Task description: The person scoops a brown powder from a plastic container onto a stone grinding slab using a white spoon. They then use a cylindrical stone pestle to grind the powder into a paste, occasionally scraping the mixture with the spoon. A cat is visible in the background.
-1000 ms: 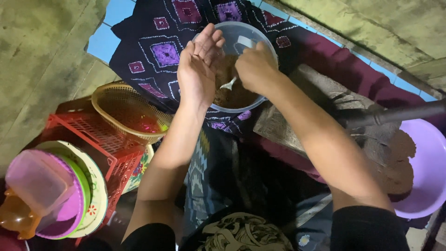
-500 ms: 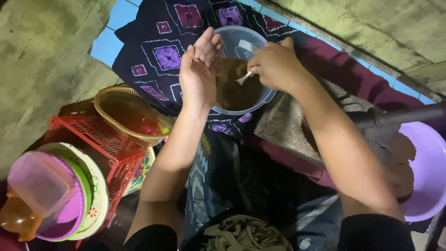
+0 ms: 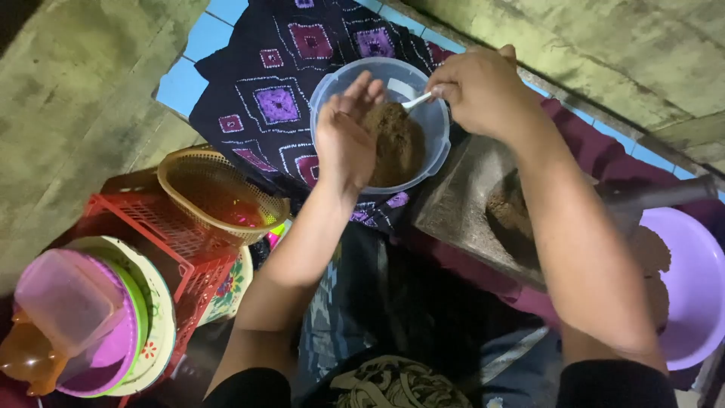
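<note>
My head camera looks steeply down, close over the clear plastic bowl (image 3: pixel 381 125) before me; my forearms reach toward it from below.

Clear round bowl (image 3: pixel 434 128) upright on the patterned cloth (image 3: pixel 264 91), half full of brown powder (image 3: pixel 396 143); white spoon (image 3: pixel 415 100) tilted above it.

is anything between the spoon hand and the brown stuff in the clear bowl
Nothing visible. The right hand holds a white spoon whose tip already reaches the brown powder in the clear bowl. The left hand hovers open over the bowl's left side, beside the spoon rather than in its way.
</note>
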